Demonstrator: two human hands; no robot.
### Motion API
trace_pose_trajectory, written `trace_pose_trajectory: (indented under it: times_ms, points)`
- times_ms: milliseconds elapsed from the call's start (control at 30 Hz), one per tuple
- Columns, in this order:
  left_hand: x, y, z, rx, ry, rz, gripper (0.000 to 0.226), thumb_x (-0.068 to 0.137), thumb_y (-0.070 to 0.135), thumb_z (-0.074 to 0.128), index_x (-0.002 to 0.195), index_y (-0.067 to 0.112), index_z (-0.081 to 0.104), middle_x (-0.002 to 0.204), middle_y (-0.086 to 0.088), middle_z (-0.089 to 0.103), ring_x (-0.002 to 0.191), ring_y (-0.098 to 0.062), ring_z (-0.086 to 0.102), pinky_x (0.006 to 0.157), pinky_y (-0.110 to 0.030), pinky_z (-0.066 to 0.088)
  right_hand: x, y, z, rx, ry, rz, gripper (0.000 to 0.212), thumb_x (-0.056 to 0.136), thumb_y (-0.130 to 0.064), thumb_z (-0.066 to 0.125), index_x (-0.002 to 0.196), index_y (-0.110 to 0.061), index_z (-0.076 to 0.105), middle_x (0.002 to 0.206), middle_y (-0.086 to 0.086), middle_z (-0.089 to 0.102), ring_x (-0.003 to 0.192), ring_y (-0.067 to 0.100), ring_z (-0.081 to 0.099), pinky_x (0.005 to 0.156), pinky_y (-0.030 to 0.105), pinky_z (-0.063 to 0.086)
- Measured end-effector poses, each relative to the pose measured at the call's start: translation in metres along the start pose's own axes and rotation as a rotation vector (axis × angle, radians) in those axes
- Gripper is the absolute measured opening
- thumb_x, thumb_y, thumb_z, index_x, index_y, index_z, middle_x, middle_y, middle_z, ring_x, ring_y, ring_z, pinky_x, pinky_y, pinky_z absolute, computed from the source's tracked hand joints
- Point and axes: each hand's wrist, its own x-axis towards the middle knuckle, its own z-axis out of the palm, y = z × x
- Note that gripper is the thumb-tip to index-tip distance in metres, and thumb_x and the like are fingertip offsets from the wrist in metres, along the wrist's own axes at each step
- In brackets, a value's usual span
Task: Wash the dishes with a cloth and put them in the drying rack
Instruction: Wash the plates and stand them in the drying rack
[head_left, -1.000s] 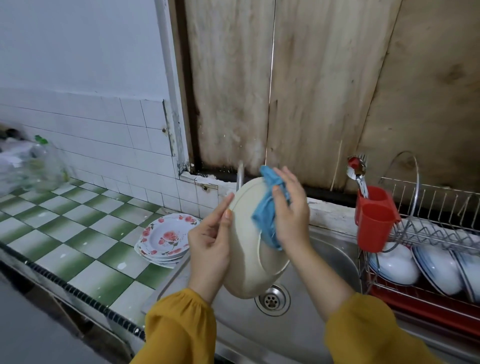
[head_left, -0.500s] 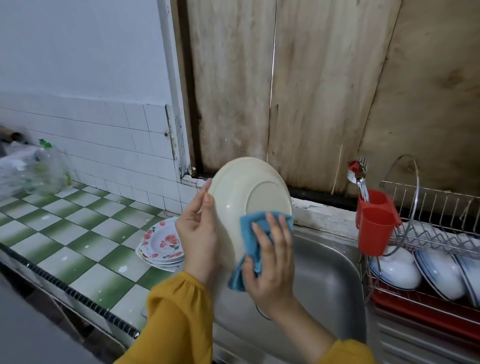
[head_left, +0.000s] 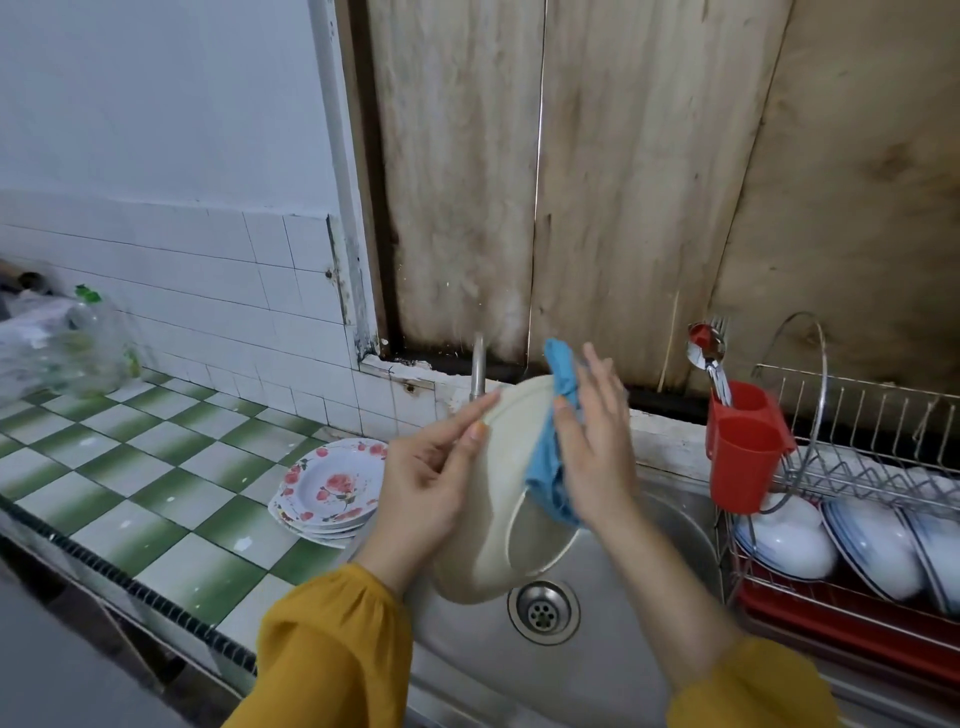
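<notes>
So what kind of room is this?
Most likely a home kitchen: there's a steel sink with a tap, a wire drying rack holding bowls, and a stack of flowered plates on the tiled counter.

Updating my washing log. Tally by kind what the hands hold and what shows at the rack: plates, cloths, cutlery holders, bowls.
Cream plate: 1
Blue cloth: 1
Red cutlery holder: 1
White bowls showing in the drying rack: 3
Total: 6
</notes>
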Motion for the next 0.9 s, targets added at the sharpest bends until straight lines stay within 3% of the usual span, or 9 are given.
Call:
trace_pose_trajectory:
  times_ms: [67,133,267,367,500,633,733,833,900]
  points:
    - [-0.005,-0.007,0.010,-0.025,0.064,-0.044,0.032,0.097,0.001,0.049,0.116,0.022,0.065,0.097,0.019,0.072,0.095,0.002,0.066,0.083,-0.014,0.051,-0.021,-0.018,0.011,-0.213,0.013,-0.254,0.057,0.097,-0.041,0.036,0.149,-0.018,0.037,0.160,-0.003,0.020,0.150,0.021,0.009,0.121,0.029,0.001]
    - [-0.009,-0.013,0.015,-0.068,0.155,-0.087,0.031,0.098,0.005,0.049,0.120,0.019,0.065,0.102,0.008,0.074,0.100,-0.006,0.068,0.087,-0.023,0.055,-0.039,-0.019,0.023,-0.230,-0.005,-0.343,0.057,0.095,-0.042,0.041,0.148,-0.021,0.038,0.160,-0.001,0.022,0.150,0.022,0.009,0.121,0.036,0.009]
    - [-0.018,-0.012,0.017,-0.046,0.182,-0.049,0.024,0.095,0.023,0.056,0.113,0.033,0.067,0.115,-0.002,0.071,0.113,-0.019,0.065,0.100,-0.043,0.051,-0.018,-0.006,0.017,0.175,0.073,0.109,0.044,0.090,-0.044,0.052,0.134,-0.039,0.046,0.156,-0.009,0.025,0.146,0.012,0.018,0.119,0.035,0.021]
    - [-0.020,-0.009,0.021,-0.014,0.160,-0.029,0.032,0.098,0.011,0.051,0.112,0.036,0.065,0.114,0.011,0.071,0.112,-0.011,0.064,0.097,-0.030,0.052,-0.003,-0.006,0.013,0.176,0.094,0.281,0.041,0.096,-0.028,0.054,0.136,-0.023,0.052,0.149,0.002,0.038,0.139,0.017,0.030,0.117,0.041,0.026]
    - [-0.009,-0.004,0.022,-0.067,0.200,-0.062,0.032,0.099,0.005,0.047,0.111,0.029,0.065,0.091,0.014,0.075,0.090,-0.004,0.070,0.074,-0.015,0.053,-0.040,-0.025,0.026,-0.179,0.072,-0.232,0.053,0.093,-0.040,0.043,0.140,-0.015,0.047,0.143,0.010,0.043,0.137,0.028,0.032,0.115,0.044,0.027]
    - [-0.001,-0.003,0.016,-0.174,0.351,-0.129,0.026,0.100,0.013,0.049,0.116,0.023,0.068,0.107,-0.004,0.074,0.103,-0.016,0.069,0.090,-0.032,0.056,-0.073,-0.001,0.035,-0.270,0.108,-0.489,0.048,0.097,-0.037,0.041,0.142,-0.019,0.042,0.150,0.012,0.037,0.143,0.036,0.027,0.118,0.049,0.023]
    - [0.003,-0.005,0.007,-0.237,0.466,-0.113,0.024,0.099,0.014,0.052,0.117,0.020,0.068,0.117,-0.007,0.070,0.116,-0.025,0.063,0.103,-0.045,0.048,-0.087,0.025,0.041,-0.027,0.273,-0.284,0.050,0.099,-0.043,0.037,0.142,-0.018,0.041,0.152,0.013,0.031,0.143,0.034,0.028,0.116,0.050,0.025]
    - [0.007,-0.001,0.000,-0.310,0.464,-0.105,0.023,0.098,0.013,0.052,0.112,0.024,0.068,0.115,-0.003,0.071,0.114,-0.024,0.064,0.101,-0.040,0.050,-0.076,0.033,0.037,0.413,0.375,0.171,0.052,0.094,-0.047,0.040,0.143,-0.029,0.039,0.151,0.002,0.035,0.141,0.019,0.032,0.116,0.050,0.028]
    - [0.010,0.002,-0.006,-0.289,0.409,-0.108,0.023,0.098,0.014,0.053,0.111,0.026,0.067,0.110,0.004,0.073,0.107,-0.020,0.067,0.097,-0.039,0.052,-0.056,0.032,0.029,0.567,0.331,0.334,0.048,0.090,-0.049,0.043,0.136,-0.035,0.047,0.142,0.001,0.046,0.132,0.017,0.043,0.112,0.048,0.035]
